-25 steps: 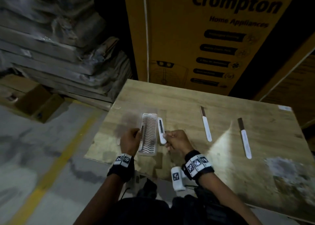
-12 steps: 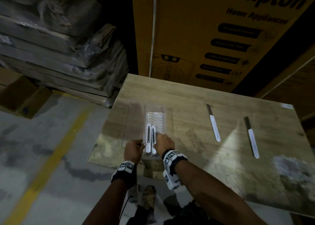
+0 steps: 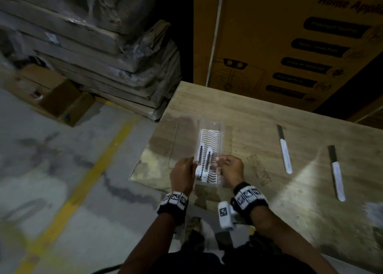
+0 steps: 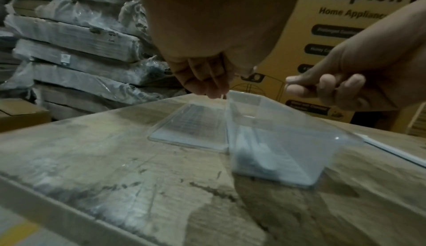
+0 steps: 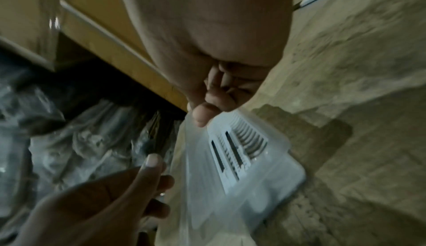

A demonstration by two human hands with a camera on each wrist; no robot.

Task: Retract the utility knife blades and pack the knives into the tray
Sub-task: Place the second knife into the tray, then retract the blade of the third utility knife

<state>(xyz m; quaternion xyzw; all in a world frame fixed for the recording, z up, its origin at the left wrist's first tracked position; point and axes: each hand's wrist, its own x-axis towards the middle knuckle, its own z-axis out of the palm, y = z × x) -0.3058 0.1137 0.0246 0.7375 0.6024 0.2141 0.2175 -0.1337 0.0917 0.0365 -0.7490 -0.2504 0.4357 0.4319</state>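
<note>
A clear plastic tray [image 3: 221, 128] with a white wavy insert sits near the table's front-left corner. Two white utility knives [image 3: 204, 162] lie side by side in its left part, no blade showing; the right wrist view shows the knives [image 5: 228, 154] too. My left hand [image 3: 191, 165] pinches the tray's left rim, fingertips [image 4: 215, 92] down on it. My right hand [image 3: 219, 164] holds the right rim, thumb [image 5: 201, 116] on the edge and fingers curled. Two more white knives [image 3: 285, 151] [image 3: 337, 175] lie on the table to the right, dark blades extended.
The tray's clear lid [image 3: 183, 141] lies flat left of the tray. The wooden table [image 3: 259, 116] ends just left of the lid and near my body. A yellow carton [image 3: 269, 35] stands behind it; wrapped stacks [image 3: 93, 45] and boxes sit on the floor to the left.
My right hand laid the second knife into the tray beside the first, let it go and moved to the tray's right rim. The left hand stayed at the left rim.
</note>
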